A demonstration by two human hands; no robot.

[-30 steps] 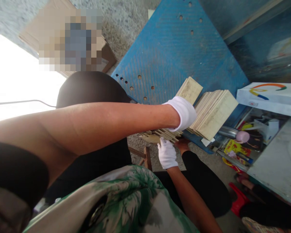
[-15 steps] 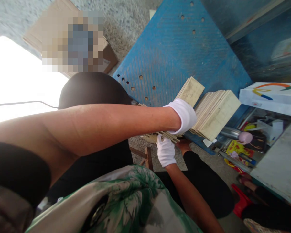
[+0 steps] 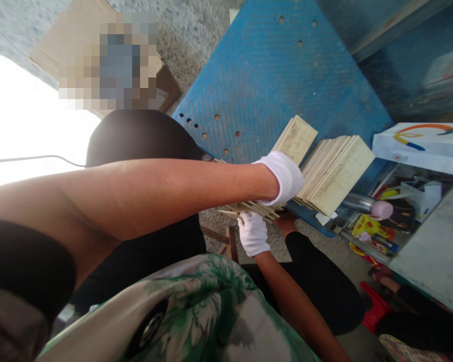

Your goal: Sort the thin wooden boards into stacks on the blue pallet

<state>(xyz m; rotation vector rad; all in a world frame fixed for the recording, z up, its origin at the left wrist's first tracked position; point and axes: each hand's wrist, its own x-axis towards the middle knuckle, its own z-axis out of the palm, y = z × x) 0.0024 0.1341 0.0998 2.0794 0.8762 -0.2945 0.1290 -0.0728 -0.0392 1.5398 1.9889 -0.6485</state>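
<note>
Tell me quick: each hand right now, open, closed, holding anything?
Left hand: can't tell, mostly hidden from view.
Right hand: curled at the thin pale pieces; can't tell whether it grips one.

The table (image 3: 264,85) has a blue, finely ribbed top, scuffed grey in places and pierced by small holes (image 3: 238,134), some gathered towards its left corner. Near its lower edge it carries thin, pale rectangular boards, packed face to face: a larger stack (image 3: 334,176) and, just beside it, a smaller stack (image 3: 297,138), partly hidden. Dark smudges mark both exposed faces.
</note>
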